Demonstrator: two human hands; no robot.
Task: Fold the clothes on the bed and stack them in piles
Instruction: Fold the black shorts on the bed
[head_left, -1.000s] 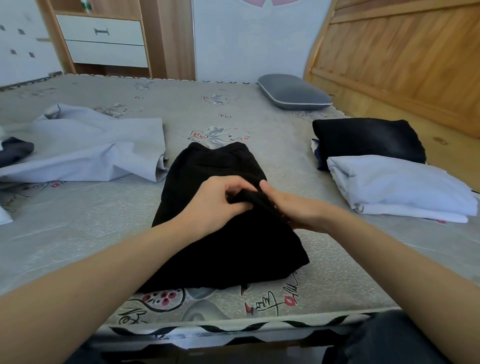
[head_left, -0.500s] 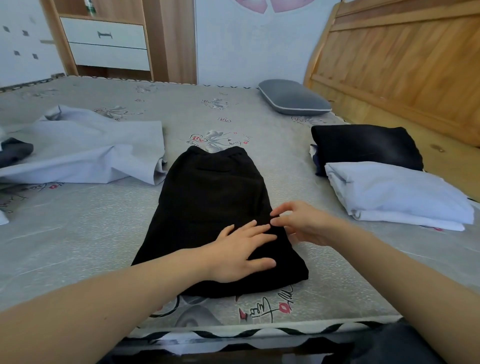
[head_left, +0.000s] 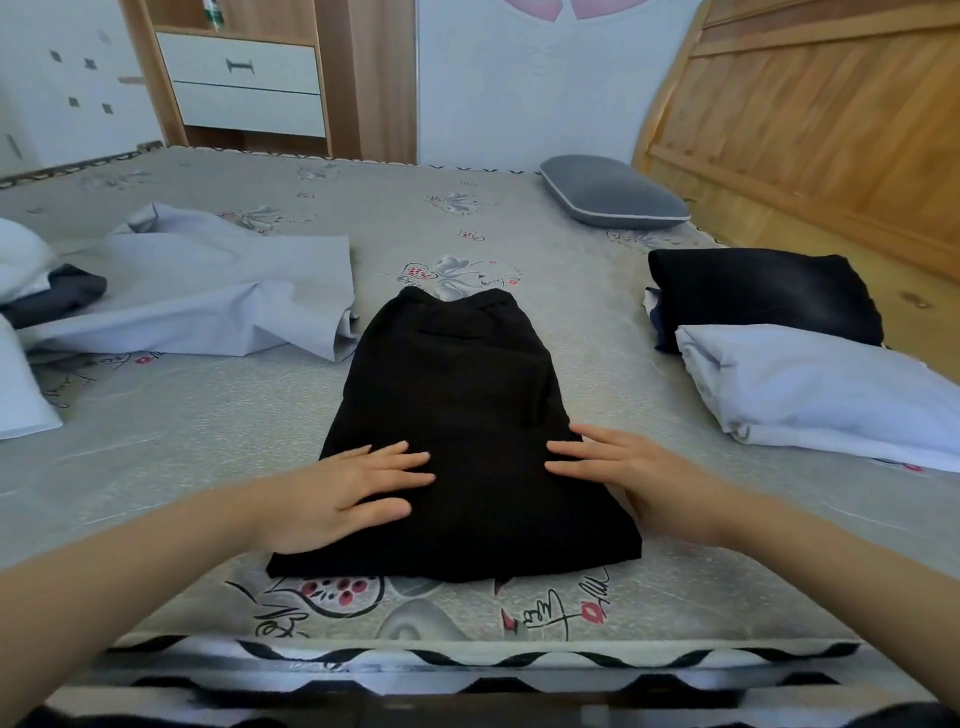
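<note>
A black garment (head_left: 462, 410) lies flat and partly folded in the middle of the bed, waistband at the far end. My left hand (head_left: 343, 493) rests palm down on its near left part, fingers spread. My right hand (head_left: 628, 473) lies flat on its near right edge, fingers apart. Neither hand grips the cloth. At the right stand two folded piles: a pale blue one (head_left: 821, 395) in front and a black one (head_left: 763, 296) behind it. An unfolded pale blue garment (head_left: 208, 296) lies spread at the left.
A grey pillow (head_left: 613, 195) lies at the far right by the wooden headboard (head_left: 810, 114). A dark grey garment (head_left: 57, 299) and white cloth (head_left: 21, 384) sit at the far left. The patterned bed cover (head_left: 156, 441) ends at the near edge. A drawer unit (head_left: 244, 83) stands behind.
Both hands let go of the pinched black cloth, moved apart and now lie flat on the garment, left hand at the left, right hand at the right. The garment lies smoother.
</note>
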